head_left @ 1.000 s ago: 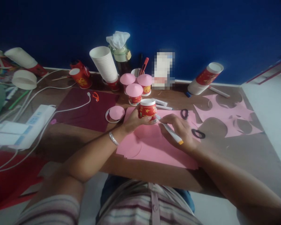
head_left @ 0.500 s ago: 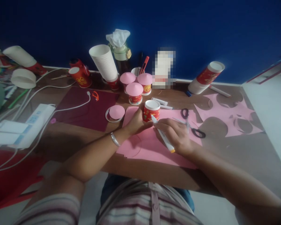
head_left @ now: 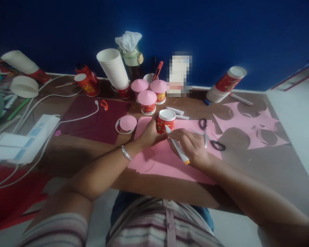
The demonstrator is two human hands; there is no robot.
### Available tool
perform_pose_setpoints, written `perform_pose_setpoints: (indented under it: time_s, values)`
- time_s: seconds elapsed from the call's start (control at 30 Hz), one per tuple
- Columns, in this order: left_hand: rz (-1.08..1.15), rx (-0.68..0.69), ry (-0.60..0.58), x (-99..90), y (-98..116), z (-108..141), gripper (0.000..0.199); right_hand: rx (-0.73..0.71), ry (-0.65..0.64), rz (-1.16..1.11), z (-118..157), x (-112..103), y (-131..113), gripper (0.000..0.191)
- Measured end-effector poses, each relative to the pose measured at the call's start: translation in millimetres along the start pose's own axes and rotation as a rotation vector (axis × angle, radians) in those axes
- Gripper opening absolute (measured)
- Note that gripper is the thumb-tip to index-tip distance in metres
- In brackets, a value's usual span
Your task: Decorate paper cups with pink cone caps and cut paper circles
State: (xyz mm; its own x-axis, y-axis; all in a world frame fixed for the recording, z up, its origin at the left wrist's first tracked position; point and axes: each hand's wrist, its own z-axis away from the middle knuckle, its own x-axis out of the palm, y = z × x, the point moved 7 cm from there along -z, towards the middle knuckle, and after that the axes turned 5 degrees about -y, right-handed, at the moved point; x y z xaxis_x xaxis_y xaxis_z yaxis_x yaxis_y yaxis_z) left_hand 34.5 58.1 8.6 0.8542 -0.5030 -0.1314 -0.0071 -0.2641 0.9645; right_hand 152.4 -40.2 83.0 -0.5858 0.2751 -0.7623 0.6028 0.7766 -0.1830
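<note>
My left hand [head_left: 152, 133] is wrapped round a red patterned paper cup [head_left: 166, 125], whose white end faces up. A white marker-like pen with a yellow end [head_left: 179, 151] is gripped in my right hand [head_left: 192, 145], its white tip at the cup's side. Beneath both hands lie pink paper sheets [head_left: 175, 169]. Behind the cup, three small red cups stand together under pink paper cones [head_left: 147, 98]. Scissors with black handles [head_left: 217, 145] rest on the paper, just right of my right hand.
A tall stack of white cups [head_left: 113, 68] and a jar with tissue [head_left: 131, 56] stand at the back. Cut pink scraps [head_left: 237, 120] and a leaning cup stack [head_left: 226, 84] are on the right. A white power strip [head_left: 36, 140] with cables lies left.
The yellow end of the pen has shifted slightly up and left with my right hand. My left hand still holds the cup, and the whole view has moved very slightly.
</note>
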Motion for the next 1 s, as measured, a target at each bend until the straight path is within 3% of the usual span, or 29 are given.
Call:
perform_pose_setpoints:
  time_s: [0.27,0.87,1.0]
  values:
    - [0.040,-0.069,0.012,0.1,1,-2,0.098,0.042,-0.019,-0.033,0,3,-1,0.022]
    - [0.217,-0.149,0.017,-6.2,-5,1,0.057,0.058,0.051,-0.044,2,-1,7,0.022]
    - [0.296,-0.159,0.009,-4.6,-6,1,0.055,0.082,0.038,-0.023,4,0,11,0.025]
